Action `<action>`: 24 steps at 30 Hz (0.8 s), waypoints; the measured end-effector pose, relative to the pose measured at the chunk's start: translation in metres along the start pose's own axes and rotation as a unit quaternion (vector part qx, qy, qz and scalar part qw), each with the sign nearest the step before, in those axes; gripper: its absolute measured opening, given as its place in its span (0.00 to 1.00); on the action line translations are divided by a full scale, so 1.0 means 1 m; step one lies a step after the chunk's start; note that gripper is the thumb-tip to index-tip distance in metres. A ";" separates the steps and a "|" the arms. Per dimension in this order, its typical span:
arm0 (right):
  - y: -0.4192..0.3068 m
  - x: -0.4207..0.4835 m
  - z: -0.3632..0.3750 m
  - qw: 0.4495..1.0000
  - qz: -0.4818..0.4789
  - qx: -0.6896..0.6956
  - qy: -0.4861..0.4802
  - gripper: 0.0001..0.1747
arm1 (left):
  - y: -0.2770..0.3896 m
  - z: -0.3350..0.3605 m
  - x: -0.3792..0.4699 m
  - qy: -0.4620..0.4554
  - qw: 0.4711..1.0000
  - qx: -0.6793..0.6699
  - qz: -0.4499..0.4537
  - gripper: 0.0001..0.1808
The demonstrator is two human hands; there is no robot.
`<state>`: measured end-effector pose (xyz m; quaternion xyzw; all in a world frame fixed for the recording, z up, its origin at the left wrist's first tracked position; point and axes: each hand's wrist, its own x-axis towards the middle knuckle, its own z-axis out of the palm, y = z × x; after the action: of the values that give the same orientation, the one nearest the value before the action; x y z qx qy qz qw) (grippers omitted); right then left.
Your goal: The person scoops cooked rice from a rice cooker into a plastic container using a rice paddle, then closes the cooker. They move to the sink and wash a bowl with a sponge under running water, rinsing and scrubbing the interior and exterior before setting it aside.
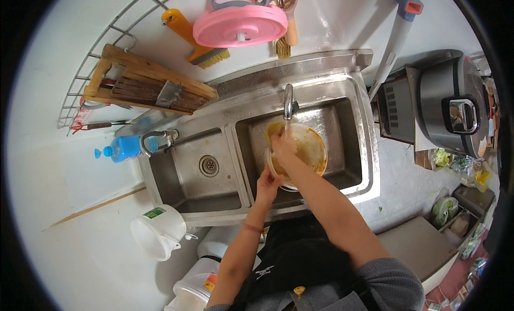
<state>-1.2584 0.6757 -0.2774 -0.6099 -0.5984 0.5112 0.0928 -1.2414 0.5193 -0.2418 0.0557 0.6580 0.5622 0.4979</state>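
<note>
A round white tub (309, 150) with orange-brown residue on its inside sits tilted in the right basin of the steel double sink (349, 150). My left hand (268, 186) grips the tub's near left rim. Below the faucet (288, 100), my right hand (283, 144) is at the tub's left side, its fingers blurred in the running water. Something yellow (274, 128) shows beside those fingers; whether it is a cloth, a sponge or part of a container, I cannot tell, nor whether the fingers are closed on it.
Left of the tub is the second basin with a drain (209, 165) and another faucet (170, 136). A blue bottle (122, 149), wooden boards (148, 80) and a white bucket (154, 230) are leftward. A yellow-handled brush (184, 30) and pink lid (241, 26) hang above. Rightward stands a cooker (437, 98).
</note>
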 end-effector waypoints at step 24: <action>0.016 0.072 -0.141 0.607 -0.607 -0.348 -0.377 0.07 | 0.039 -0.008 0.008 0.041 0.998 0.035 -0.041 0.34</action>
<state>-1.1619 0.8008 -0.2614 0.1532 -0.9463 0.2756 -0.0707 -1.2704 0.5326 -0.2163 0.0226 0.6987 0.5199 0.4910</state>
